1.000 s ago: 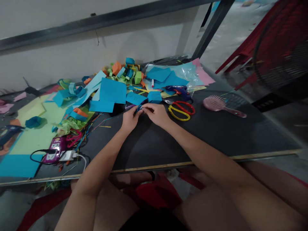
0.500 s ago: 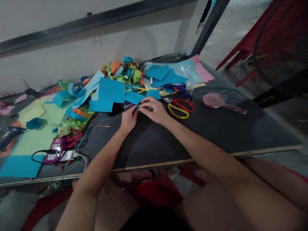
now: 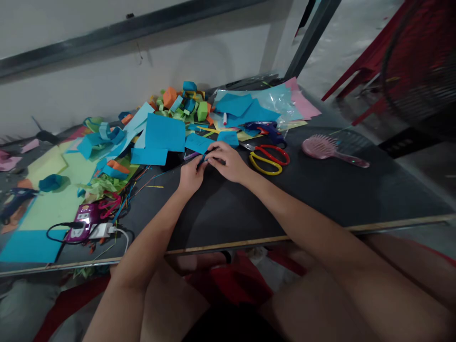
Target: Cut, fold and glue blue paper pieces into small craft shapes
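Over the dark table, my left hand and my right hand meet with fingertips pinched on a small piece of blue paper. Most of that piece is hidden by the fingers. Just beyond them lie blue paper sheets and a smaller blue paper piece. Scissors with one red and one yellow handle rest to the right of my right hand. A purple pen-like item shows partly behind my left hand.
Folded paper shapes are heaped against the wall. A glue gun and a pink hairbrush lie to the right. On the left are a purple device with cables and yellow-green sheets. A fan stands at far right.
The view has shifted slightly, so things on the right appear a little farther right. Both hands keep nearly the same pinch on the blue paper.
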Tool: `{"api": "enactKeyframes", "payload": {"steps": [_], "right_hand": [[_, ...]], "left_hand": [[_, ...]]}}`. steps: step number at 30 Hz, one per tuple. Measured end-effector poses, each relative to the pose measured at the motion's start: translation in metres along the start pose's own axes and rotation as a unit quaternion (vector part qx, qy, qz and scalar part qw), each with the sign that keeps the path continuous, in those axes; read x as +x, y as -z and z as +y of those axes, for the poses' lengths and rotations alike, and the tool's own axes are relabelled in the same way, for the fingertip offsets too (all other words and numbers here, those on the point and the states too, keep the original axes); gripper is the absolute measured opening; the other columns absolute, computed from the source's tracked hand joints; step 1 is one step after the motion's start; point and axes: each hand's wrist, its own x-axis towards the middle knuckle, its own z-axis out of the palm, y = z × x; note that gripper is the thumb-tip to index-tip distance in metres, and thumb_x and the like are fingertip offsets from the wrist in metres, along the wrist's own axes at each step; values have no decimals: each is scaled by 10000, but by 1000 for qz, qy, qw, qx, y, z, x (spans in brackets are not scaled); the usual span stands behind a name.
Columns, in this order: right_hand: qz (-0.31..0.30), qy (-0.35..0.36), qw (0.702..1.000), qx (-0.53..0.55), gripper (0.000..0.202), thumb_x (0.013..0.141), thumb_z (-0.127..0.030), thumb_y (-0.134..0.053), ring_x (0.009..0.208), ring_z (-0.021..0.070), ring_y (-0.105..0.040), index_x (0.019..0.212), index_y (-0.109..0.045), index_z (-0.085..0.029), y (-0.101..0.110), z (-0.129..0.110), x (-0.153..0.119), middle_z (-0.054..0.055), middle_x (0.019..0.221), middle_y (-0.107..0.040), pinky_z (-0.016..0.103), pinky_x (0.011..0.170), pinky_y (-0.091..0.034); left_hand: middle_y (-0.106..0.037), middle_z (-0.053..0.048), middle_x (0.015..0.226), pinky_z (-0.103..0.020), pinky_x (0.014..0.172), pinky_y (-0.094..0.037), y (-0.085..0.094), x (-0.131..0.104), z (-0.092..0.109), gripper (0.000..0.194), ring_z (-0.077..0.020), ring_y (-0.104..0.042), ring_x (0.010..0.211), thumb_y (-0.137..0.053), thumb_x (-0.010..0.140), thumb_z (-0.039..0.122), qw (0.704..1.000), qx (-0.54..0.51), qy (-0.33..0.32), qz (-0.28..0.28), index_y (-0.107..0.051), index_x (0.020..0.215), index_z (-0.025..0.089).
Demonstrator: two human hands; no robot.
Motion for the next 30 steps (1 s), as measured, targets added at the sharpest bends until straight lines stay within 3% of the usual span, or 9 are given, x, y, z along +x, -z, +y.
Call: {"api": "enactKeyframes", "payload": {"steps": [5,10,17,23,30], "right_hand": [[67,11,997,-21,227,920,-304,-506,979,221,-594,957,-722,-245,-7,-8,-3,84,1097,-589,400,876,-503],[137,-22,990,-15,248,893,-377,-578,758,180,-603,1054,-718,-252,-6,-20,-8,79,1041,-655,344,690,-522],[65,-54,996,26,243,836,-433,-665,801,204,-661,962,-760,-248,2,-15,-3,63,988,-733,343,698,-525],[91,-68,989,94,220,853,-413,-640,818,200,-682,834,-768,-235,2,-8,-2,56,897,-746,328,697,-521],[81,-93,989,85,231,821,-427,-659,745,183,-649,811,-746,-213,0,-4,0,54,859,-733,310,656,-500]], "left_hand": [[-706,-78,901,-302,766,-505,0,4,-6,202,-176,-651,804,-503,930,285,1000,-16,-2,21,-652,993,165],[-711,-74,886,-284,731,-506,1,4,-2,189,-168,-653,784,-478,925,198,1000,4,-22,1,-648,997,159],[-702,-57,863,-278,732,-496,0,2,-2,180,-170,-649,795,-469,928,188,1000,16,-26,-6,-639,981,168],[-685,-44,793,-248,704,-477,3,4,2,210,-143,-631,736,-440,958,228,999,-20,-35,-30,-633,915,158],[-674,-50,807,-259,729,-483,2,3,-2,240,-144,-624,765,-385,971,220,997,-10,-54,-59,-617,958,162]]}}
